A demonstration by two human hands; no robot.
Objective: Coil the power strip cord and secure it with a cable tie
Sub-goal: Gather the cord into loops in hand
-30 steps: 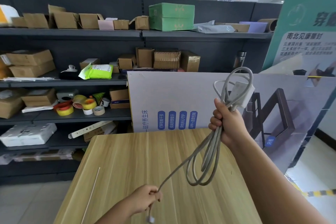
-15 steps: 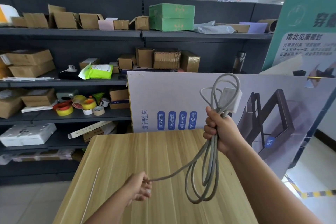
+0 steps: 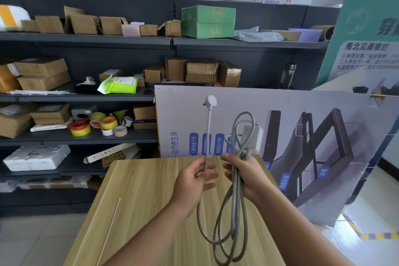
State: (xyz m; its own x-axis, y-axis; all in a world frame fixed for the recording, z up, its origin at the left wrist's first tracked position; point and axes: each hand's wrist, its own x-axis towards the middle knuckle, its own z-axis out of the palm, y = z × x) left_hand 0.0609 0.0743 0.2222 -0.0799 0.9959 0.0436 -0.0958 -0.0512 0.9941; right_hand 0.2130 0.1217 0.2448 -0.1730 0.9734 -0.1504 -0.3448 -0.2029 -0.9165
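My right hand point(image 3: 248, 176) grips a bundle of grey cord loops point(image 3: 232, 218) together with the white power strip point(image 3: 252, 138), which sticks up above the fist. The loops hang down over the wooden table point(image 3: 146, 207). My left hand point(image 3: 192, 181) pinches the free end of the cord just left of the bundle, so that the white plug point(image 3: 211, 101) stands straight up above it. A thin white cable tie point(image 3: 110, 229) lies on the table at the left, away from both hands.
A large printed board point(image 3: 302, 136) leans behind the table, close behind the hands. Grey shelves point(image 3: 86, 39) with cardboard boxes and tape rolls point(image 3: 95, 125) fill the back and left. A green poster point(image 3: 367, 39) stands at the right. Tiled floor surrounds the table.
My left hand has risen from the table's near edge to beside my right hand, bringing the cord's plug end upright. My right hand with the bundle has lowered and shifted left.
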